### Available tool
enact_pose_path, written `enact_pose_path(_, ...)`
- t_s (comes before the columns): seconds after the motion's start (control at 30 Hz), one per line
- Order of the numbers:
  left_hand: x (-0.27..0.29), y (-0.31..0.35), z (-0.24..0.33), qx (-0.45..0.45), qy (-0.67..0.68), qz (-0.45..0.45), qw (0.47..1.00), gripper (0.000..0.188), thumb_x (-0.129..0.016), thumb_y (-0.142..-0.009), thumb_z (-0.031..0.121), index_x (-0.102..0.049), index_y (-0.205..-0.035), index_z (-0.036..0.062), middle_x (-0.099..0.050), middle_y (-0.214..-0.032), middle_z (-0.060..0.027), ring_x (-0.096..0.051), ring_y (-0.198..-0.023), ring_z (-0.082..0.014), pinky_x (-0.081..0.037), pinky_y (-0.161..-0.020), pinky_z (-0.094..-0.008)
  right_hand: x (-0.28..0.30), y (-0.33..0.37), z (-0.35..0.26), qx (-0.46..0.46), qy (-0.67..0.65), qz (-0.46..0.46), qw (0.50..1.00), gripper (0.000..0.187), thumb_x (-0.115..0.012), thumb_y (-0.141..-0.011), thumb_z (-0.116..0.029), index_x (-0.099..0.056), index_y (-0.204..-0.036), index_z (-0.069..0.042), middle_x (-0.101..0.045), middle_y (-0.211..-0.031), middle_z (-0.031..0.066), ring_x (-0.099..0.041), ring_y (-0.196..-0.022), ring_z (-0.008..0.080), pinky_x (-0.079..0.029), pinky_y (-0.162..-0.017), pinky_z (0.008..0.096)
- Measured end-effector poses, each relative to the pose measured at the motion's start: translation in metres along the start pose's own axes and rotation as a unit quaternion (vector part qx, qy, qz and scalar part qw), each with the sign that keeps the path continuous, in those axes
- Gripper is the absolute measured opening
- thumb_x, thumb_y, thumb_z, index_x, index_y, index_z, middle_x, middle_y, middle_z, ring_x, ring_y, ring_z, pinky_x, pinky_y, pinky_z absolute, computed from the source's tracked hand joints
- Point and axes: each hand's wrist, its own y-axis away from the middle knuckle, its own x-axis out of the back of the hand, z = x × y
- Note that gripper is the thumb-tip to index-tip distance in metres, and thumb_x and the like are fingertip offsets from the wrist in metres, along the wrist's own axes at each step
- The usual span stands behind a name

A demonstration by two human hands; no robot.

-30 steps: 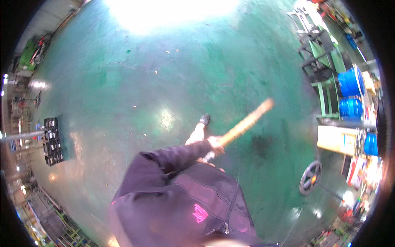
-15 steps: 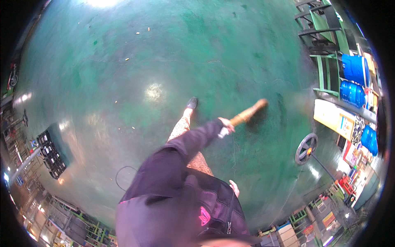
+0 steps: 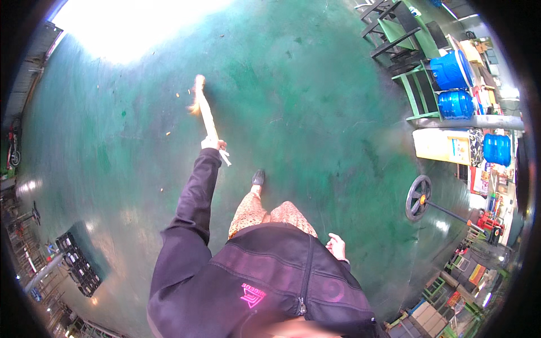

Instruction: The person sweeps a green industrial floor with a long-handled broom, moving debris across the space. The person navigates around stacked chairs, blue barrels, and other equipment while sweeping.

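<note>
My left hand (image 3: 213, 144) is closed round the near end of a tan straw broom (image 3: 207, 115), stretched out ahead of me over the green floor (image 3: 304, 141). Loose bristles fan out on the broom's left side, blurred by motion. A white strip (image 3: 225, 158) hangs from the grip. Small yellow bits (image 3: 168, 133) lie scattered on the floor to the left of the broom. Down at my right side hangs my right hand (image 3: 336, 247), fingers loosely apart and holding nothing. One dark shoe (image 3: 258, 177) shows ahead of my patterned trousers.
To the right stand a blue cooler (image 3: 449, 70), a blue water jug (image 3: 455, 105) and green-framed furniture (image 3: 418, 93). A black spoked round piece (image 3: 418, 198) on a pole is nearer. Black crates (image 3: 78, 263) sit at the left. Glare (image 3: 124, 22) whitens the far left floor.
My left arm has swung the broom from the right across to the far left. The view has shifted, and my right hand now shows more fully.
</note>
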Motion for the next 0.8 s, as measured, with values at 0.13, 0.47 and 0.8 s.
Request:
enact_pose_path(0.13,-0.027,0.057,0.018,-0.088,-0.089,-0.020,0.992,0.021,-0.052,-0.066,0.000,-0.047,-0.086,-0.0007,-0.054,-0.056,-0.0116,-0.053,-0.042,-0.0186,-0.044,-0.037,-0.0305,0.000,-0.014,-0.009,-0.026,0.022,0.017,0.999,0.029,-0.040,-0.080,-0.008,-0.054,-0.106,-0.008,-0.051,-0.063,0.0027,-0.052,-0.052,0.0124,-0.047,-0.047,0.0259)
enact_pose_path(0.47,-0.275,0.102,0.016,0.284,0.032,-0.412,0.865,0.044,-0.063,-0.065,-0.002,-0.043,-0.104,0.0074,-0.048,-0.060,-0.0047,-0.048,-0.045,-0.0143,-0.039,-0.037,-0.0267,0.032,-0.077,-0.048,0.076,0.168,-0.048,0.982,0.032,-0.042,-0.072,-0.002,-0.057,-0.099,-0.002,-0.055,-0.064,0.0057,-0.051,-0.053,0.0122,-0.044,-0.052,0.0248)
enact_pose_path(0.8,-0.532,-0.006,-0.001,0.250,-0.070,-0.497,0.828,0.013,-0.053,-0.071,0.009,-0.065,-0.068,0.0037,-0.057,-0.054,-0.0093,-0.055,-0.044,-0.0168,-0.045,-0.040,-0.0290,0.080,-0.156,-0.232,-0.024,-0.030,0.017,0.999,0.027,-0.041,-0.083,-0.009,-0.051,-0.108,-0.006,-0.050,-0.066,0.0015,-0.051,-0.056,0.0106,-0.047,-0.048,0.0244)
